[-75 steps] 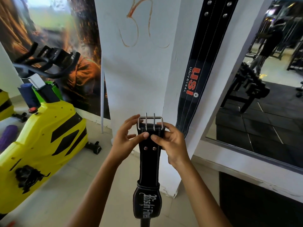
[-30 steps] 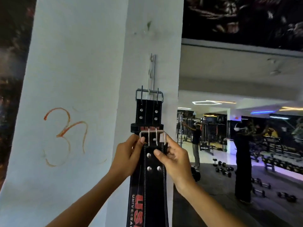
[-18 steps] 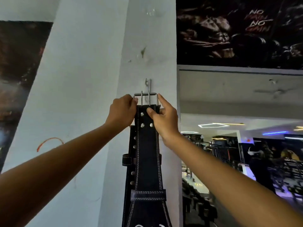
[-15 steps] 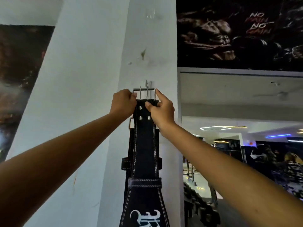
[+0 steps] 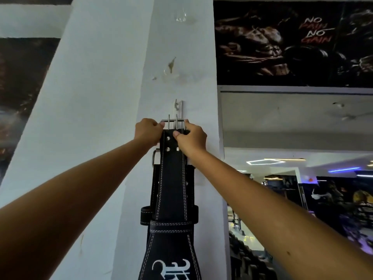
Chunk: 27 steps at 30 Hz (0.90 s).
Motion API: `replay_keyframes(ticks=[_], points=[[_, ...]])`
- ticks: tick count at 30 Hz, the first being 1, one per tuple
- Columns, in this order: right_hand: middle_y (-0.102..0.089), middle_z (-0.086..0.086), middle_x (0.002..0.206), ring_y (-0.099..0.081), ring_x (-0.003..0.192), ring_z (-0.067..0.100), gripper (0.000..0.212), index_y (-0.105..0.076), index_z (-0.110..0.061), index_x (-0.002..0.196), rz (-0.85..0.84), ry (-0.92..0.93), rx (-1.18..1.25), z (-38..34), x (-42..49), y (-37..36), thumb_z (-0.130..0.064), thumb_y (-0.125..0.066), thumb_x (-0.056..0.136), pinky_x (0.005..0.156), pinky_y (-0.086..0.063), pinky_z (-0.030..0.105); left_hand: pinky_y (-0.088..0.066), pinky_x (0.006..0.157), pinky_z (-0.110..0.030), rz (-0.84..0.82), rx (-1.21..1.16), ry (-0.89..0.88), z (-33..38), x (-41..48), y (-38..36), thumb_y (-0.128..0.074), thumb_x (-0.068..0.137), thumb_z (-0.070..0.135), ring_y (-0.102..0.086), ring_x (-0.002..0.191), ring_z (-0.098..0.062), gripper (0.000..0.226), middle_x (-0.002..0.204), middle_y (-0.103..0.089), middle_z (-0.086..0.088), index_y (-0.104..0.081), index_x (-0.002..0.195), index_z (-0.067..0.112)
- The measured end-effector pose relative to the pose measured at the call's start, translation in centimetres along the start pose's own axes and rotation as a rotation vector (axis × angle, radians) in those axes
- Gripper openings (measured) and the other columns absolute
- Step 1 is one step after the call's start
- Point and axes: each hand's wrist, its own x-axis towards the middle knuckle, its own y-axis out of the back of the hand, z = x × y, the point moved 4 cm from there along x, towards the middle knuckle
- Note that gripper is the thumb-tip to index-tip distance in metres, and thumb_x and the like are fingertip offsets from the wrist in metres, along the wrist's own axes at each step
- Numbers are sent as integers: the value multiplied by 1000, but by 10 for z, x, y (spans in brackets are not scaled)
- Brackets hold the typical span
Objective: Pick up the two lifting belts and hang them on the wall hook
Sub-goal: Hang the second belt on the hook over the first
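A black lifting belt (image 5: pixel 172 190) with white stitching hangs down the white pillar, its steel buckle (image 5: pixel 172 123) held just under the wall hook (image 5: pixel 178 107). My left hand (image 5: pixel 148 131) grips the buckle's left side and my right hand (image 5: pixel 190 138) grips its right side, thumb on the leather. Behind it a second black belt (image 5: pixel 154 178) hangs flat against the pillar, mostly hidden; its buckle edge shows at the left. I cannot tell whether the front buckle rests on the hook.
The white pillar (image 5: pixel 105 118) fills the middle of the view. A wall mirror (image 5: pixel 292 178) at the right reflects gym machines and lights. A dark poster (image 5: pixel 292 41) reading "NO PAIN NO GAIN" hangs above it, and another poster (image 5: pixel 22 93) is at the left.
Both hands have raised the front belt from waist height up the pillar, over the hanging belt. In the last half second the buckle stayed close under the hook.
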Motion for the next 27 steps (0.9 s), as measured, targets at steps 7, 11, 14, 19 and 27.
replay_keyframes(ticks=[7, 11, 14, 19, 27], points=[[-63, 6, 87, -60, 87, 26, 6, -68, -7, 88, -41, -40, -100, -3, 3, 0, -10, -66, 82, 65, -51, 28, -58, 75, -50, 135, -21, 47, -24, -3, 0, -59, 85, 31, -59, 66, -33, 39, 61, -54, -14, -56, 57, 4], [-65, 7, 102, -62, 95, 27, 15, -70, -15, 101, -36, 18, -145, 2, -2, -2, -15, -64, 87, 68, -45, 20, -54, 66, -43, 171, 9, -9, -23, -12, -1, -57, 88, 35, -53, 59, -27, 42, 61, -53, -15, -51, 57, 6], [-49, 7, 128, -55, 115, 27, 44, -55, -24, 134, 28, 62, -238, 13, -6, -8, -29, -63, 90, 87, -51, 33, -40, 53, -31, 150, 117, -102, -21, -17, 2, -54, 92, 40, -49, 53, -22, 49, 59, -54, -12, -55, 61, 2], [-44, 9, 125, -41, 120, 28, 44, -55, -18, 135, 143, 131, -338, 26, -22, -7, -33, -59, 94, 81, -46, 35, -33, 59, -29, 91, 285, -157, -13, -32, 6, -42, 99, 30, -45, 55, -21, 46, 56, -47, -4, -46, 59, 7], [-55, 13, 122, -52, 118, 26, 37, -56, -4, 132, 77, 293, -331, 45, -76, -4, -13, -56, 96, 90, -33, 14, -47, 92, -44, -50, 417, -433, -31, -104, 3, -39, 98, 32, -52, 121, -30, 43, 132, -57, -13, -46, 134, 10]])
